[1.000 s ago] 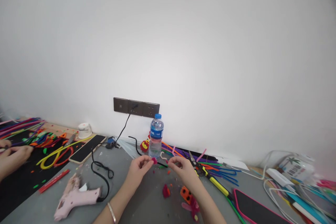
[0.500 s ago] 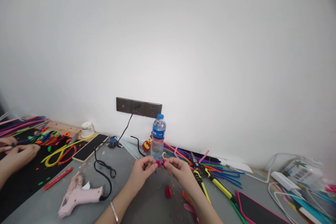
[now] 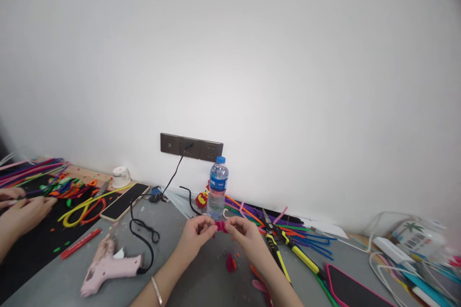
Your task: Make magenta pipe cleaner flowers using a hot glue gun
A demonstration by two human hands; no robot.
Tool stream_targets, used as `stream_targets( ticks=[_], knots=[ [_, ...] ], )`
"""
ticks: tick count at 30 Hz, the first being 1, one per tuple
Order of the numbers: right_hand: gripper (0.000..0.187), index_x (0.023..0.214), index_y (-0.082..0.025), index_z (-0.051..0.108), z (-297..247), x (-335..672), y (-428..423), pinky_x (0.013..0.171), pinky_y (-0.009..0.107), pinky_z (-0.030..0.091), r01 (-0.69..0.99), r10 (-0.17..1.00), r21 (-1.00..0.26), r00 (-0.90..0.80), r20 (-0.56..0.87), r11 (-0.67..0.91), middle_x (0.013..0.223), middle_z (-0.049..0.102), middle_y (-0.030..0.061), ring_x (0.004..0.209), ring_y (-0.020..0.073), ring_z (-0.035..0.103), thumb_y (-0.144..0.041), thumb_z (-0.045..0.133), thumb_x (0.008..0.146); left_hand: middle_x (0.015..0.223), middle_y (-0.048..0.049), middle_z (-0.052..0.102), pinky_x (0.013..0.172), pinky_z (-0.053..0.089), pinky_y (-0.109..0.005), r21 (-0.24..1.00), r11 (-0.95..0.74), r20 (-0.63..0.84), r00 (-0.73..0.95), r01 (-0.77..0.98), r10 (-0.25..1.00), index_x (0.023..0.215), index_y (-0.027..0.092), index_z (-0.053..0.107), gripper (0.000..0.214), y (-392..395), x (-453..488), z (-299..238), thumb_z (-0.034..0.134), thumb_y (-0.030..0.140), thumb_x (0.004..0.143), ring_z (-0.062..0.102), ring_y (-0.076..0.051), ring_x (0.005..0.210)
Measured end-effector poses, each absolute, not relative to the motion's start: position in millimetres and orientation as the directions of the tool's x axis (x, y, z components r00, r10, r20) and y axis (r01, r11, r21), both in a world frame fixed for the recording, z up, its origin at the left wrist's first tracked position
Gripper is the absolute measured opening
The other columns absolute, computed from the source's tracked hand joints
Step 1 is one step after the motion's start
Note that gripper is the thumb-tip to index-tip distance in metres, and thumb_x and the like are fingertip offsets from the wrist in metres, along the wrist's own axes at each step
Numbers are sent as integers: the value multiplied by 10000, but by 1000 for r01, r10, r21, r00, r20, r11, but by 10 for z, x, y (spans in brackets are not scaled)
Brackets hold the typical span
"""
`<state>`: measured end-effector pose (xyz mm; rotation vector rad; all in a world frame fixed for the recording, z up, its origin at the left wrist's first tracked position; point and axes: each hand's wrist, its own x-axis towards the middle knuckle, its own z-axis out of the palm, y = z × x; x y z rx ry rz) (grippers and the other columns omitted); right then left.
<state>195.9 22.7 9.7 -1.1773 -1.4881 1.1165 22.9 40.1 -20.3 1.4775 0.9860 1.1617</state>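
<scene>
Silvery bracelet (image 3: pixel 157 290) on the left wrist sits nearest my view, with a pink-rimmed phone (image 3: pixel 351 288) off to the right and a pale pink glue gun (image 3: pixel 111 269) lying to the left. Between them, on the grey table (image 3: pixel 201 278), I see a crimson-and-orange piece (image 3: pixel 231 263). Just beyond it, the left hand (image 3: pixel 196 237) pinches a magenta piece (image 3: pixel 218 226) between thumb and fingers, and the right hand (image 3: pixel 247 235) pinches magenta material close beside it; from here I cannot tell whether it is all one piece. This magenta lies between my two sets of fingertips, in front of a water bottle (image 3: pixel 218 189). Coloured fuzzy stems (image 3: pixel 322 242) spread to the bottle's right. Well to the left, another person's hands (image 3: pixel 30 213) work over a black mat (image 3: pixel 25 259). Farthest, dark sockets (image 3: pixel 171 144) line the white wall (image 3: pixel 230 57).
</scene>
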Motion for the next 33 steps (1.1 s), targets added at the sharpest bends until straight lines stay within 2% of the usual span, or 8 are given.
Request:
stream_targets(
  ticks=[20,33],
  knots=[
    [235,639,-146,618,98,1953,218,507,246,282,251,989,-958,-90,116,135,571,522,-9,507,115,376,-372,617,703,504,78,325,497,212,-228,970,-235,216,230,61,949,665,142,596,267,395,219,-199,627,394,743,276,-95,498],
    [225,654,-142,619,118,1932,196,515,242,303,302,984,-938,-108,143,170,580,542,-6,516,117,394,-347,586,741,507,75,325,498,230,-226,970,-231,211,216,72,953,674,138,622,264,377,230,-176,648,397,718,291,-100,505]
  ],
)
